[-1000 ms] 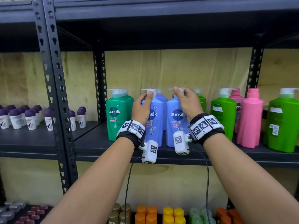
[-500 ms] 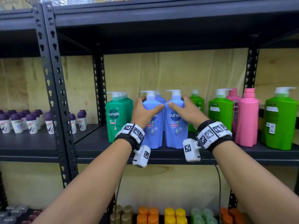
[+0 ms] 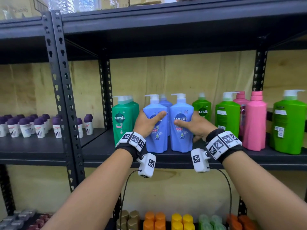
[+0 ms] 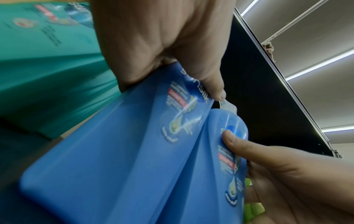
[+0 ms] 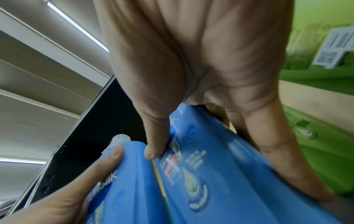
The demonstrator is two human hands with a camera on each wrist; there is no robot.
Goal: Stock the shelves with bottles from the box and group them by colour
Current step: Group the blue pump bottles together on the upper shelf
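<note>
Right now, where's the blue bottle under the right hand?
Head view, middle shelf: blue bottle, gripped by the right hand, stands between another blue bottle and a green bottle.

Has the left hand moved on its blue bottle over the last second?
Yes. The left hand has dropped from the pump to the label, gripping the left blue bottle mid-body; the bottle's pump now stands clear above it.

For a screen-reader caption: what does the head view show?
Left hand and right hand each grip a blue shampoo bottle, left one, right one, standing side by side on a dark shelf between teal and green bottles.
</note>
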